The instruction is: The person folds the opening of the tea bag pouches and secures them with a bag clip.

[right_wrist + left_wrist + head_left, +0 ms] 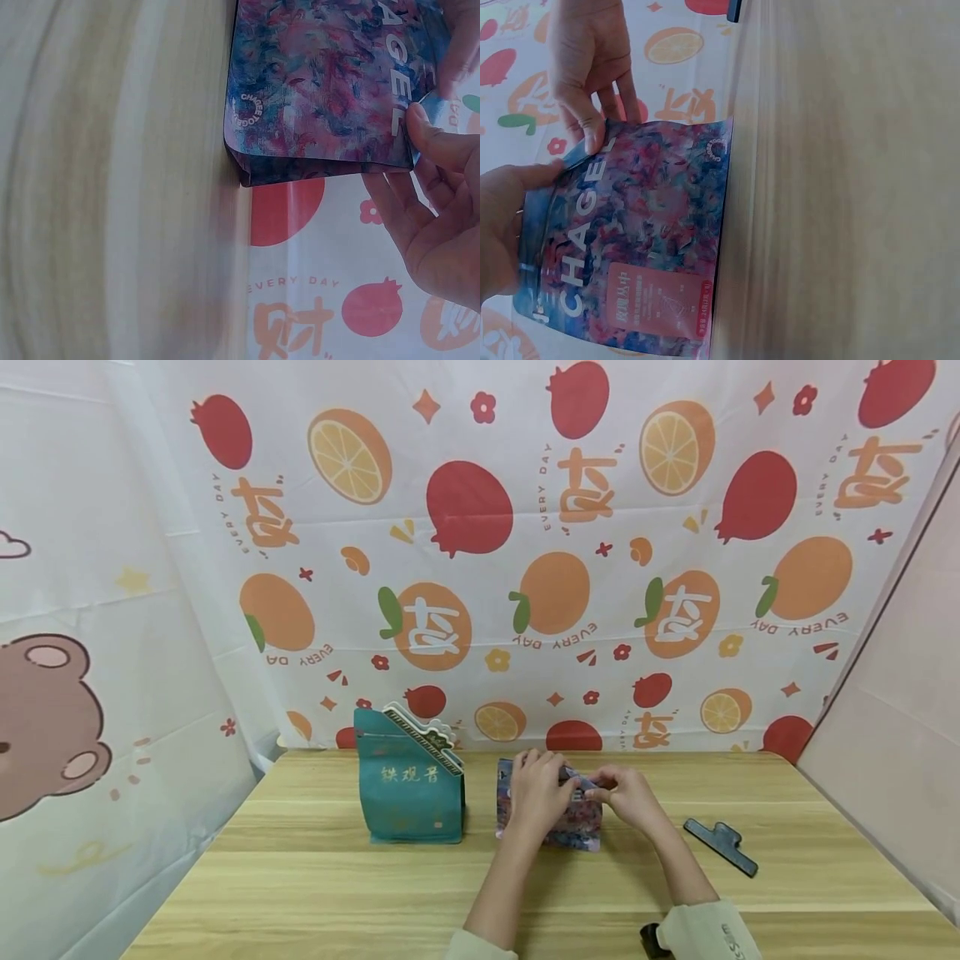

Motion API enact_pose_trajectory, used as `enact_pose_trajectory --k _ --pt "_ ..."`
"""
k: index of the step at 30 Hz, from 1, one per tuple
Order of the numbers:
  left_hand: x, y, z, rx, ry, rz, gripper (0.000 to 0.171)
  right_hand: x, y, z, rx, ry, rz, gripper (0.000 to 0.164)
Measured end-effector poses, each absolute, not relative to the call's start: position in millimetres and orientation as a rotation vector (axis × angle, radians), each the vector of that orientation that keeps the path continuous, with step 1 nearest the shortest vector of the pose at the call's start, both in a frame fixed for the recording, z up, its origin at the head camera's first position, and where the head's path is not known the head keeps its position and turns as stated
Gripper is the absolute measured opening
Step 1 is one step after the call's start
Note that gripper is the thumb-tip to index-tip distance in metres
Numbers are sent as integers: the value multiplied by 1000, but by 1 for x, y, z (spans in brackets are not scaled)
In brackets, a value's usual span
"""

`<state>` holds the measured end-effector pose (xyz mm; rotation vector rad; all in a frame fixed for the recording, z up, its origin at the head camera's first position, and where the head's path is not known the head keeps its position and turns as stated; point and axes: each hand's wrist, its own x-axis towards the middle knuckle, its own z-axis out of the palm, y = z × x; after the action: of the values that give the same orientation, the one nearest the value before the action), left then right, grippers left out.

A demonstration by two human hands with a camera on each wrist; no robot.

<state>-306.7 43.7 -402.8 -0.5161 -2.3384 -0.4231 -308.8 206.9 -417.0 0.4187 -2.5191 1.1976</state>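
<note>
A pink-and-blue patterned pouch [558, 827] with large white letters stands upright on the table. My left hand [536, 789] holds its top edge from the left, the thumb on the front in the left wrist view. With thumb and fingers, my right hand [630, 793] pinches the upper right corner, and in the right wrist view its thumb [427, 135] lies beside the lettering. Along the top, the pouch's edge [540, 232] looks folded over. Part of the pouch's front is hidden behind my left hand in the head view.
Left of the pouch stands a teal bag [408, 802] with a decorated strip [427, 739] across its slanted top. A black wide clip [722, 846] lies on the wooden table [337, 902] to the right. A fruit-print curtain [480, 610] hangs behind the table.
</note>
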Motion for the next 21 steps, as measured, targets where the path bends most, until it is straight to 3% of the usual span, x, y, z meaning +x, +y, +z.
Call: enact_pose_trajectory --k 21 --pt "-314 32 -407 -470 -2249 -480 26 -309 211 -412 510 -2586 1188 9"
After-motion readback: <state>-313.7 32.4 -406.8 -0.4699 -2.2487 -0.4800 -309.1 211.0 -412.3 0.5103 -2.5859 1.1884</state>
